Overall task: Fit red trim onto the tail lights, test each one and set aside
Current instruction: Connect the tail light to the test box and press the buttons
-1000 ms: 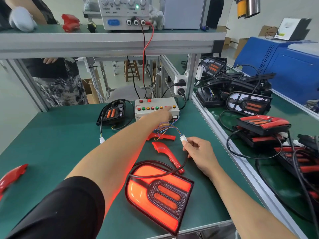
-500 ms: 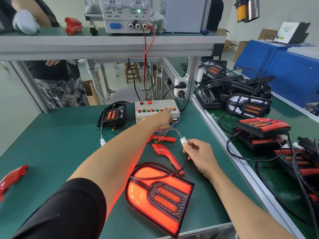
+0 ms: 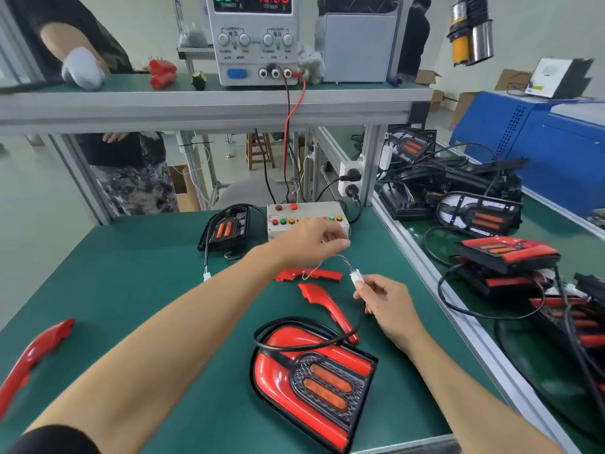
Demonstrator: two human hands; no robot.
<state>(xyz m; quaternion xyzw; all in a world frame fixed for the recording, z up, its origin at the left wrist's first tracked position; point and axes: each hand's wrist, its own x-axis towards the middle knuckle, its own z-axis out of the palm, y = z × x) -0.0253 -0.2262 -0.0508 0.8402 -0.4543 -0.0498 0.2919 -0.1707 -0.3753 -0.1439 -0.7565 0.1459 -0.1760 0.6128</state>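
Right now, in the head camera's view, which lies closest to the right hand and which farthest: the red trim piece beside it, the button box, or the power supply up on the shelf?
1. Red trim piece, just left of the right hand.
2. Button box, farther back.
3. Power supply, up on the shelf.

Bright, even indoor light w/ soft shadows; wide-angle bending at edges, slight motion blur, no harsh glare.

Left arm stretched forward across bench [image 3: 98, 290], left hand [image 3: 307, 240] fingers curled, pinching thin wires just in front of the switch box [image 3: 307, 214]. Right hand [image 3: 386, 303] nearer than the box, pinching white connector [image 3: 356, 276].
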